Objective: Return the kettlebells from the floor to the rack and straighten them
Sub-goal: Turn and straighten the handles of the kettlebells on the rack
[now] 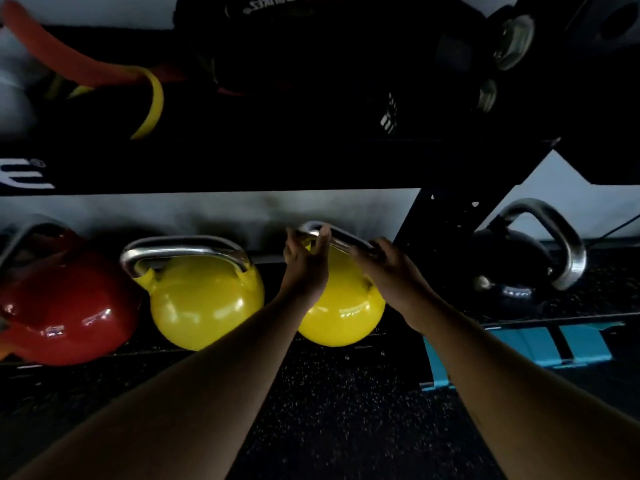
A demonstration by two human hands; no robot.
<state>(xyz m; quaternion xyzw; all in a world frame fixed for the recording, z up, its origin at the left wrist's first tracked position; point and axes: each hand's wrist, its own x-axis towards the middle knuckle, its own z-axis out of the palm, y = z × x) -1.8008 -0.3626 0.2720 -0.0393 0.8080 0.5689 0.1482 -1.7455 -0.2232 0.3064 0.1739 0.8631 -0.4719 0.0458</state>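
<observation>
A yellow kettlebell (346, 313) with a chrome handle sits on the low shelf of the dark rack (433, 216), just left of the rack's upright. My left hand (306, 265) holds the left end of its handle, thumb and fingers pinching the bar. My right hand (394, 268) grips the right end of the same handle. To its left stand another yellow kettlebell (204, 303) and a red kettlebell (65, 306). A dark kettlebell (512, 271) sits right of the upright, its handle leaning right.
An upper shelf (242, 168) hangs low over the kettlebells, carrying red and yellow resistance bands (149, 98) and dark gear. Blue floor markings (519, 344) lie at the right. Black speckled rubber floor (346, 410) spreads below my arms.
</observation>
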